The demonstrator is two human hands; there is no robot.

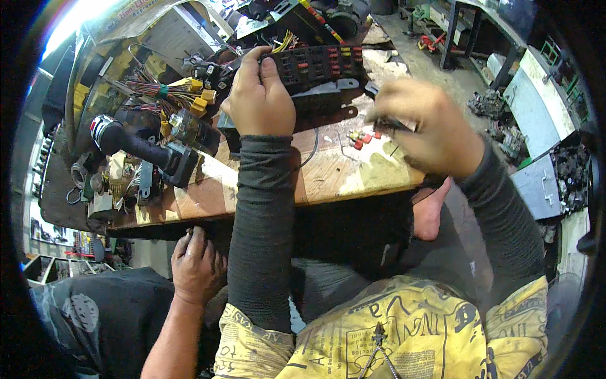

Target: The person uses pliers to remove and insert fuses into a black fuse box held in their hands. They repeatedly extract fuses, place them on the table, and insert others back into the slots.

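My left hand (260, 101) is closed round the left end of a black fuse box (322, 66), which carries rows of red and yellow blade fuses. The box is tilted up above the wooden bench. To its right, my right hand (429, 126) is smeared by motion. Its fingers are curled round a small dark tool (396, 124), whose kind I cannot make out. Just below those fingers, several loose red and yellow blade fuses (361, 139) lie on the bench top. A dark bracket with a pale metal tab (347, 83) shows along the lower side of the fuse box.
Left of my forearm lie a cordless power tool (142, 148) and wire bundles with yellow connectors (202, 101). A co-worker's hand (199, 262) rests below the bench's front edge (183, 218). A bare foot (428, 211) sits under the right corner. Metal parts (489, 104) lie on the floor.
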